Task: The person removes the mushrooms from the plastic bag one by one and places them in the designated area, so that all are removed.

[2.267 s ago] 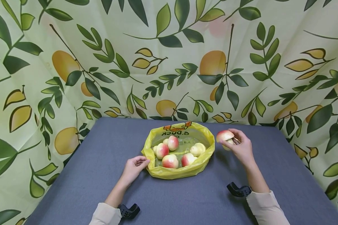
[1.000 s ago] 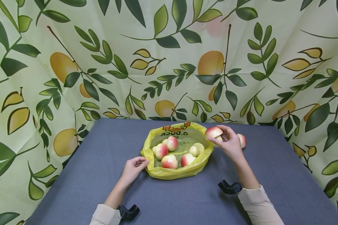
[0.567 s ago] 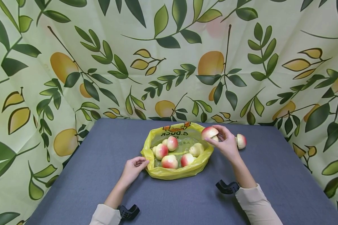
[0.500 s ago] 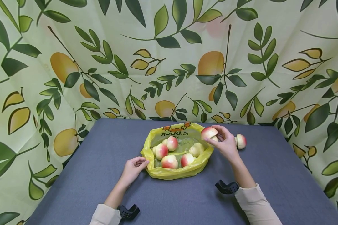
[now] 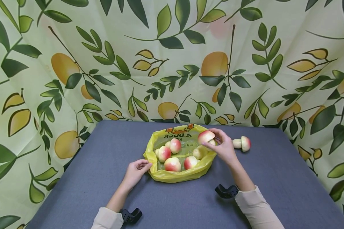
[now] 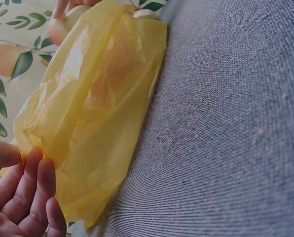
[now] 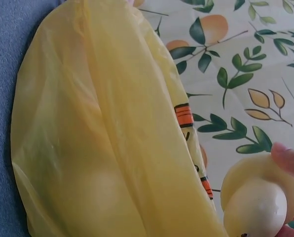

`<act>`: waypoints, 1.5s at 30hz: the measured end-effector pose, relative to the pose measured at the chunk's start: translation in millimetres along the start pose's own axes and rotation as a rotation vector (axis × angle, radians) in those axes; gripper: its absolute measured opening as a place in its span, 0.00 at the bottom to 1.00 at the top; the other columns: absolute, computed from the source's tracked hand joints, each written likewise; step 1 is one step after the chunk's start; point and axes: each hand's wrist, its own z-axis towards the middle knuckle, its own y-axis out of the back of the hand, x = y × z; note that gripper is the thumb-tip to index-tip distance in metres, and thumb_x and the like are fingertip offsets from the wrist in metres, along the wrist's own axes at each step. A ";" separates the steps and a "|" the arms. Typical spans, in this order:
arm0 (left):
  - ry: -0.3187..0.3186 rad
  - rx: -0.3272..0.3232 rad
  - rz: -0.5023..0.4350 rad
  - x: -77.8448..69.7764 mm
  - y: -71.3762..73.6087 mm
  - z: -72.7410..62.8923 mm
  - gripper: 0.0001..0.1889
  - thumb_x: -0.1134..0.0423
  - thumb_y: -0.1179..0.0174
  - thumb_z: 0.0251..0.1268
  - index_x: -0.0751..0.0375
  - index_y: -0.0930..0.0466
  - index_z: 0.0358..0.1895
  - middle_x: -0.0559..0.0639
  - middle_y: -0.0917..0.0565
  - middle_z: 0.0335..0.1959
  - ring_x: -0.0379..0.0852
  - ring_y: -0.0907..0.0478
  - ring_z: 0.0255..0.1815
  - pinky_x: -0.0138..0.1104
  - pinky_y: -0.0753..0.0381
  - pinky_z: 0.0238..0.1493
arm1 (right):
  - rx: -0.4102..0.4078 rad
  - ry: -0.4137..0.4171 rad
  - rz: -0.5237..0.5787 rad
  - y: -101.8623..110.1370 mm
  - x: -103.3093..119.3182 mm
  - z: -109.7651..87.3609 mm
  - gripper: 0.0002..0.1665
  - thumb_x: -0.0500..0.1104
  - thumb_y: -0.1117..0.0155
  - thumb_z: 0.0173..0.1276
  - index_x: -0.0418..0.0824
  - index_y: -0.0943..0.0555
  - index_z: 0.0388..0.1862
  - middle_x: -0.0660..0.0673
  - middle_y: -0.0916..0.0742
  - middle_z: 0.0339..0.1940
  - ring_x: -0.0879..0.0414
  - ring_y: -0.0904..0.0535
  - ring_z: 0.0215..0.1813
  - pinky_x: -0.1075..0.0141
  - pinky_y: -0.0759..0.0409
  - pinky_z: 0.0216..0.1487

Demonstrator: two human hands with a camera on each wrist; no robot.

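A yellow plastic bag (image 5: 175,177) stands wide on the table, its rim rolled outward. Inside lie several toy mushrooms (image 5: 173,164) with red-and-cream caps and pale stems. My left hand (image 5: 136,173) pinches the bag's left rim between thumb and fingers; in the left wrist view these fingertips (image 6: 44,170) meet the thin plastic. Over the bag's right rim, my right hand (image 5: 224,146) grips another mushroom (image 5: 206,137) by its cap, and the right wrist view shows this mushroom's pale stem (image 7: 255,210). One more mushroom (image 5: 245,143) lies on its side on the table, right of the right hand.
A blue-grey cloth covers the table (image 5: 89,178). Behind it hangs a curtain (image 5: 172,63) printed with leaves and fruit. Black wrist mounts (image 5: 132,215) sit at both cuffs, low over the cloth.
My right hand has carried its mushroom leftward, from beside the bag to over its right rim. The mushroom on the table, hidden behind the hand at first, has come into view. The left hand stays put.
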 end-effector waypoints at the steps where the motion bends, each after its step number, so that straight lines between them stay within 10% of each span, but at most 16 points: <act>1: -0.001 0.000 0.000 0.0 0.1 0.0 0.09 0.68 0.36 0.61 0.73 0.18 0.39 0.61 0.13 0.33 0.33 0.20 0.28 0.25 0.20 0.34 | 0.003 -0.001 -0.001 -0.9 0.5 -0.1 0.35 0.36 0.25 0.54 0.32 0.27 0.61 0.34 0.20 0.60 0.81 0.28 0.50 0.89 0.31 0.52; 8: -0.007 -0.001 -0.006 0.8 0.0 0.7 0.09 0.68 0.36 0.61 0.74 0.18 0.38 0.61 0.14 0.33 0.32 0.21 0.28 0.25 0.20 0.34 | 0.015 0.012 0.000 -7.4 2.8 0.1 0.36 0.35 0.25 0.53 0.32 0.27 0.61 0.34 0.20 0.60 0.80 0.28 0.51 0.86 0.29 0.55; 15: -0.013 0.002 0.007 1.2 0.1 0.6 0.10 0.68 0.36 0.60 0.75 0.19 0.39 0.62 0.13 0.33 0.32 0.20 0.28 0.25 0.20 0.34 | 0.062 0.014 -0.010 -19.4 3.7 -2.3 0.35 0.36 0.24 0.53 0.34 0.26 0.60 0.35 0.19 0.59 0.73 0.26 0.53 0.57 0.25 0.65; 26: -0.005 -0.006 -0.008 0.4 -0.5 0.0 0.09 0.70 0.36 0.60 0.75 0.18 0.38 0.61 0.13 0.32 0.33 0.20 0.28 0.26 0.19 0.34 | 0.097 0.017 0.011 -33.5 0.6 -4.4 0.35 0.35 0.25 0.53 0.32 0.27 0.60 0.34 0.18 0.58 0.44 0.23 0.61 0.53 0.25 0.65; 45: 0.002 -0.005 -0.014 0.9 -0.2 -0.4 0.09 0.69 0.36 0.60 0.74 0.18 0.38 0.61 0.13 0.32 0.33 0.20 0.28 0.24 0.20 0.33 | 0.197 0.045 0.028 -53.5 0.4 -1.2 0.36 0.36 0.23 0.51 0.31 0.26 0.59 0.33 0.19 0.58 0.39 0.23 0.63 0.47 0.25 0.65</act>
